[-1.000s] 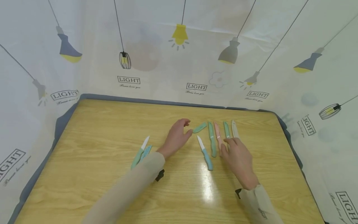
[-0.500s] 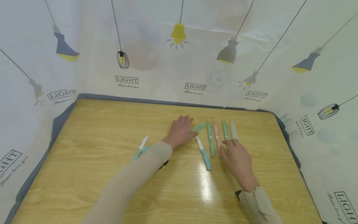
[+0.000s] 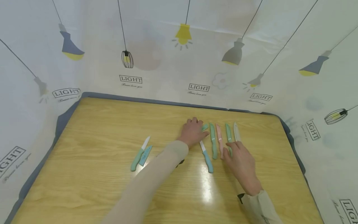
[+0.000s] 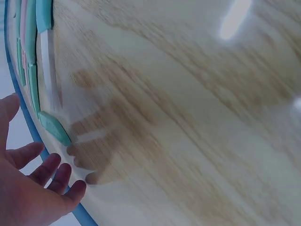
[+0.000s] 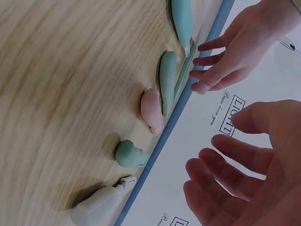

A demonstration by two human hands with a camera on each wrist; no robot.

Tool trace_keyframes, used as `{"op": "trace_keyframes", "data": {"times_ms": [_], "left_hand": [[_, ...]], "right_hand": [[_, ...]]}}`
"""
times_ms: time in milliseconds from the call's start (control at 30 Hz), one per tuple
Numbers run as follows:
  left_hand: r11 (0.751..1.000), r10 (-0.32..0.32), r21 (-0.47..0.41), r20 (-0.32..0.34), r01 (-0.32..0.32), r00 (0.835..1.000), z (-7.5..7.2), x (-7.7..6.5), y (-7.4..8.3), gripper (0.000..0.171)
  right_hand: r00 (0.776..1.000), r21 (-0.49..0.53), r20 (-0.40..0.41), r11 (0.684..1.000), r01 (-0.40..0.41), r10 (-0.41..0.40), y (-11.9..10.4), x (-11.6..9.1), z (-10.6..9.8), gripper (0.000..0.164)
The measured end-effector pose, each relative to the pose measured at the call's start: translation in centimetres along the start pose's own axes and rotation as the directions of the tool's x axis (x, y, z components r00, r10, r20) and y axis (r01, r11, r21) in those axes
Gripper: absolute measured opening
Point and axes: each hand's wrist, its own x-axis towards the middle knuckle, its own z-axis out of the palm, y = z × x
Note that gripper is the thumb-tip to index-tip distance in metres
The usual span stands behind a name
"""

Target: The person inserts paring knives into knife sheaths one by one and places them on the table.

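My left hand [image 3: 193, 132] reaches over a loose green knife sheath [image 3: 205, 127], hiding most of it, with its fingers spread and relaxed. In the left wrist view the fingers are apart from the sheath [image 4: 55, 128]. Beside it lies a blue-handled paring knife [image 3: 208, 161], its bare blade tip behind the hand. My right hand [image 3: 241, 166] hovers with loosely bent fingers over the handle ends of the sheathed knives at right. These are a green knife [image 3: 213, 146], a pink knife [image 3: 219, 133], another green knife [image 3: 228, 132] and a white knife [image 3: 236, 132], side by side.
On the left of the wooden table [image 3: 92, 149] lie a green-handled paring knife [image 3: 137, 160], its white blade bare, and a blue sheath [image 3: 145, 155]. A lamp-printed curtain [image 3: 165, 77] rises behind the table's blue-grey edge.
My left hand has moved right, coming over the green sheath and the blue-handled knife's tip. The blue sheath at left is uncovered again. The right hand has stayed nearly in place.
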Motion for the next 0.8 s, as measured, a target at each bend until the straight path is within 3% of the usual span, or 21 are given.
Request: {"op": "trace_keyframes", "data": {"times_ms": [367,533,800], "left_hand": [[0.995,-0.002,0.095,0.01,0.001,1.0,1.1,1.1,0.6,0.059],[0.991,-0.006,0.132,0.018,0.004,1.0,1.4,1.3,0.6,0.049],[0.99,-0.024,0.139,-0.032,0.028,0.999,1.3,1.5,0.4,0.026]], "right_hand": [[1.0,-0.001,-0.021,1.0,-0.01,0.01,0.1,0.0,-0.1,0.029],[1.0,-0.008,0.0,1.0,-0.021,0.021,0.1,-0.1,-0.1,0.029],[1.0,-0.008,-0.021,1.0,-0.002,0.002,0.2,-0.1,0.1,0.027]]}}
